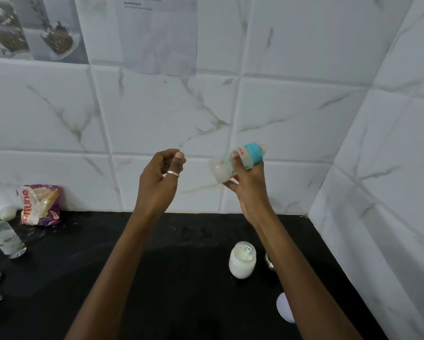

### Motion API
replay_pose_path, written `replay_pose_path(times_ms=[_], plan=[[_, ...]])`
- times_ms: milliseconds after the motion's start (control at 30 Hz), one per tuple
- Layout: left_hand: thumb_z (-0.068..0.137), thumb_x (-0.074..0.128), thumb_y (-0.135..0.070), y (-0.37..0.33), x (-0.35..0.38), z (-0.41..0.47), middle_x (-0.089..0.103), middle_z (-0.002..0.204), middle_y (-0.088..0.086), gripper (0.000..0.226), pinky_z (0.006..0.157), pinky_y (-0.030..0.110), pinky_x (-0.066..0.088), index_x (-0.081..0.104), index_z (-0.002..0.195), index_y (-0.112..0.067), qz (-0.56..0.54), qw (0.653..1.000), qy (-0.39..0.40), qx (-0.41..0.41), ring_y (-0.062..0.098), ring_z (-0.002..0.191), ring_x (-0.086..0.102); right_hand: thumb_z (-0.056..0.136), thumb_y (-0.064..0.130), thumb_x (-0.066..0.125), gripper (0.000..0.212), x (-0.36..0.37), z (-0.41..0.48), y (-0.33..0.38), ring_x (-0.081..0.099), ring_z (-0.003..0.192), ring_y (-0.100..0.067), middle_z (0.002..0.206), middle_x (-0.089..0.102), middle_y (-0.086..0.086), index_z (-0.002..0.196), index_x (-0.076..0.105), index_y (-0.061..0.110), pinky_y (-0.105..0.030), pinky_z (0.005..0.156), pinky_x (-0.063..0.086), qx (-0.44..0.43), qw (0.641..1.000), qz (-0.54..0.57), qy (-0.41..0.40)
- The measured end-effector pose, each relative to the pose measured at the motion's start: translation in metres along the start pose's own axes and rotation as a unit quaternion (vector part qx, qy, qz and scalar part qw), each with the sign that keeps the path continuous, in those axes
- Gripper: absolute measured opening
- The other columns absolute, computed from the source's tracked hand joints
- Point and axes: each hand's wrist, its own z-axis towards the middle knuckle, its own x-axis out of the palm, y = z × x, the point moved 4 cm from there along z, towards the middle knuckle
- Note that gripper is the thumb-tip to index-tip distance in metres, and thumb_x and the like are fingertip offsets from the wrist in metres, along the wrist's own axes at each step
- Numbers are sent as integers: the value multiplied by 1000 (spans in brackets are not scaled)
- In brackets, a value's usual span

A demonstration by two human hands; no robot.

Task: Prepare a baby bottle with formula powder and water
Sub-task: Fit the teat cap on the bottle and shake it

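Note:
My right hand grips a small baby bottle with a teal collar and cloudy white liquid inside. The bottle is tilted almost sideways, raised well above the black counter, and looks blurred. My left hand hovers to the left of the bottle at the same height, fingers loosely curled, holding nothing; it wears a silver ring. An open glass jar of white formula powder with a scoop inside stands on the counter below my right forearm.
A clear water bottle and a purple and orange packet sit at the counter's left by the tiled wall. A white lid lies near the right wall. A shiny metal object is partly hidden behind my right arm.

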Motion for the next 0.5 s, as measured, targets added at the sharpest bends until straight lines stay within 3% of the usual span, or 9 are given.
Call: replay_pose_path(times_ms=[133, 267, 400, 500], plan=[[102, 54, -46, 6, 9, -10, 73, 109, -12, 24, 101, 45, 54, 64, 117, -30, -16, 1000, 11, -20, 11, 106, 68, 95, 29, 70, 39, -1, -19, -11, 68, 112, -18, 121, 63, -1, 127, 49, 24, -35, 82, 63, 24, 986, -133, 99], [102, 54, -47, 7, 12, -28, 73, 110, -12, 24, 101, 43, 54, 64, 117, -30, -20, 999, 13, -34, 11, 107, 68, 96, 29, 70, 46, -23, -23, 1, 68, 115, -24, 126, 62, -9, 134, 47, 16, -44, 84, 62, -1, 1000, 10, -7], [103, 54, -45, -5, 15, -46, 73, 109, -11, 22, 100, 43, 54, 64, 116, -29, -10, 999, 8, -32, 9, 102, 69, 95, 27, 70, 45, -30, -47, 5, 68, 114, -18, 125, 64, -6, 133, 48, 17, -41, 87, 62, 17, 987, -127, 99], [104, 53, -44, -16, 19, -65, 72, 109, -11, 20, 100, 41, 54, 63, 114, -31, -11, 999, 7, -31, 7, 101, 70, 94, 30, 71, 48, -48, -57, 13, 69, 115, -23, 123, 63, -6, 134, 49, 16, -45, 87, 62, 13, 998, -40, 43]])
